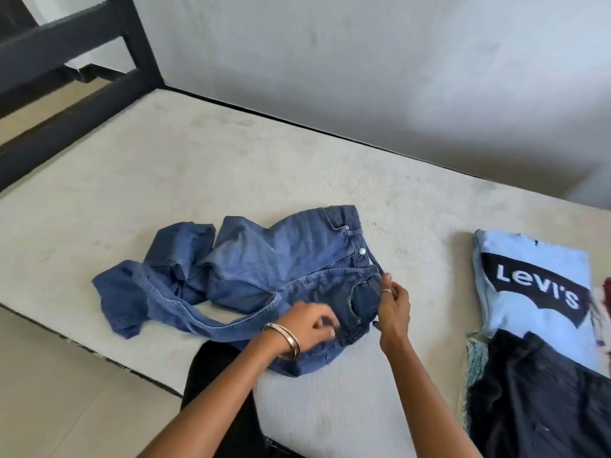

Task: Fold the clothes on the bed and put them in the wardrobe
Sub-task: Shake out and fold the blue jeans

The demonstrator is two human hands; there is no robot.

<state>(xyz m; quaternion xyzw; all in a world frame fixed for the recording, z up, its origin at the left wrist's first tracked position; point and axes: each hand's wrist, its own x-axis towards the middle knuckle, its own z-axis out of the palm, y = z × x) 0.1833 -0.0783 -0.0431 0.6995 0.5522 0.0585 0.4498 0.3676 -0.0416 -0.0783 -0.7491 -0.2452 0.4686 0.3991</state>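
A pair of blue jeans lies crumpled on the bare mattress, waistband to the right and legs bunched to the left. My left hand, a metal bangle on its wrist, rests on the near hip of the jeans with fingers spread and slightly blurred. My right hand, wearing a ring, pinches the waistband edge near the front pocket. A folded light-blue Levi's T-shirt lies to the right. A dark garment lies in front of the T-shirt.
A black bed frame stands at the far left end. A grey wall runs along the far side of the mattress. Tiled floor shows at the lower left. A fringed teal cloth and red-white fabric lie by the pile.
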